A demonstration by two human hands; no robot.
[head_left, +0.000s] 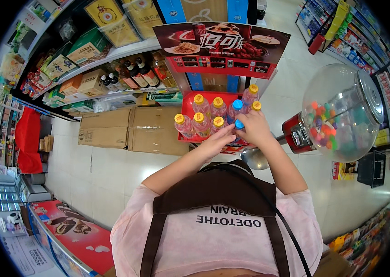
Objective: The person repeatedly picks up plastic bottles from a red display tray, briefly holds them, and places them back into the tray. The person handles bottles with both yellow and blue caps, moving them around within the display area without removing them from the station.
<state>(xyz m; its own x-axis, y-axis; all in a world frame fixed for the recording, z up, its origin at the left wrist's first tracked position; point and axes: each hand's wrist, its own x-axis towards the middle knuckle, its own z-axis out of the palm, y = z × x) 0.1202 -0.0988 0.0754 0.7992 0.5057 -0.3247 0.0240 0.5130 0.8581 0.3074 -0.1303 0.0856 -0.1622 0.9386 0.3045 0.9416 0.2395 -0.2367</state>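
Observation:
Clear drink bottles (201, 121), several with yellow caps, stand upright in rows on a red display stand (190, 99). Two bottles among them have blue caps: one behind (237, 105), the other a blue-capped bottle (239, 124) at the front. Around the top of that front bottle, the fingers of my right hand (254, 129) are closed, next to a yellow-capped bottle (256, 106). My left hand (217, 142) has its fingers stretched out toward the same front bottle, at its left side. The hands partly hide its lower body.
Above the bottles rises a printed header board (225, 46). A gumball machine (338, 117) with a clear globe stands at the right. Flattened cardboard (130, 131) lies left of the stand, below shelves with dark sauce bottles (142, 74). A black basket (371, 168) sits farther right.

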